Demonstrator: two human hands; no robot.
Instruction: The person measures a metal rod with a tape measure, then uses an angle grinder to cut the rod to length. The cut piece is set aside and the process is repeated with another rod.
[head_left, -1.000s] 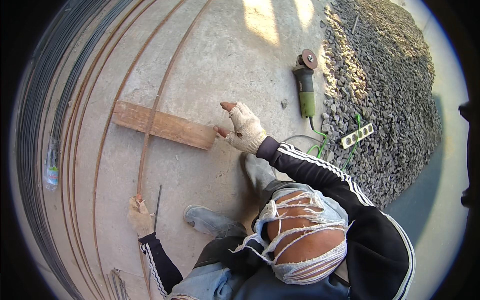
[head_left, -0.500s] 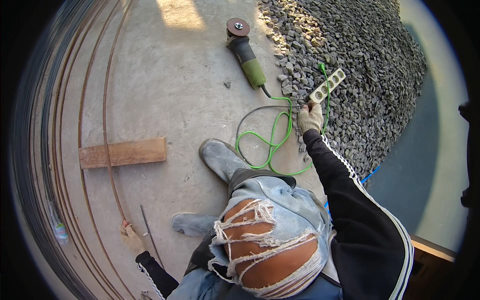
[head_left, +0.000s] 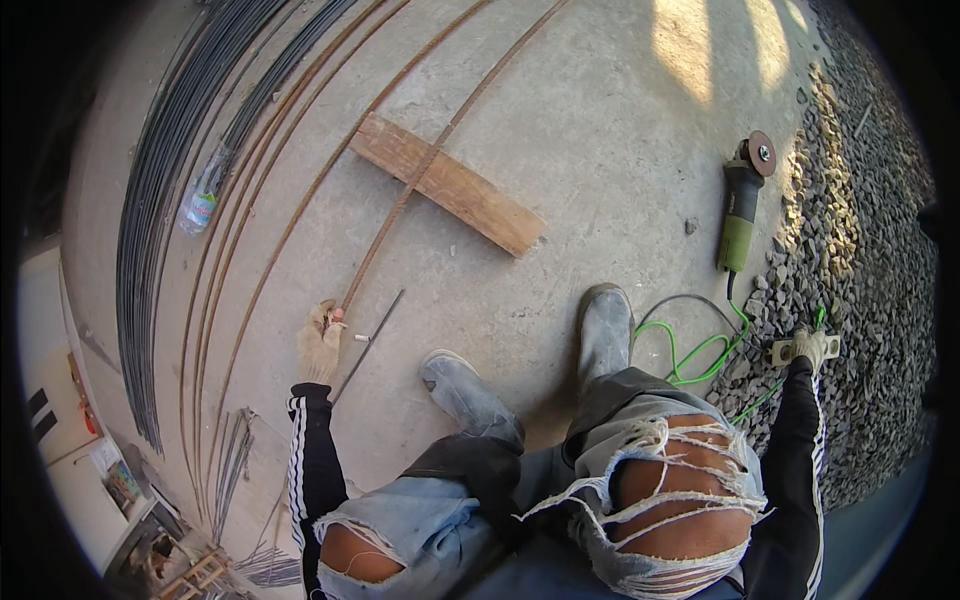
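My left hand (head_left: 320, 343), in a pale knit glove, is closed around the near end of a rusty rebar rod (head_left: 398, 206). The rod runs away from me across a wooden plank (head_left: 450, 187) on the concrete. My right hand (head_left: 811, 347), also gloved, lies over the middle of a white power strip (head_left: 781, 354) on the gravel, its fingers partly hidden. An angle grinder (head_left: 739, 207) with a green-and-black body and a reddish-brown disc rests beyond it. Green cable (head_left: 690, 368) loops on the floor. A thin dark rod (head_left: 375, 336) lies beside my left hand.
Rusty bars (head_left: 262, 262) and a bundle of dark steel rods (head_left: 150, 230) stretch along the left, with a plastic bottle (head_left: 201, 204) among them. Gravel (head_left: 868, 250) is heaped on the right. My grey boots (head_left: 604, 330) stand between my hands. Short rods (head_left: 232, 455) lie at lower left.
The view has swung left, so everything appears farther right. My right hand has shifted from the power strip's end to over its middle. My left hand stays at the rebar's end.
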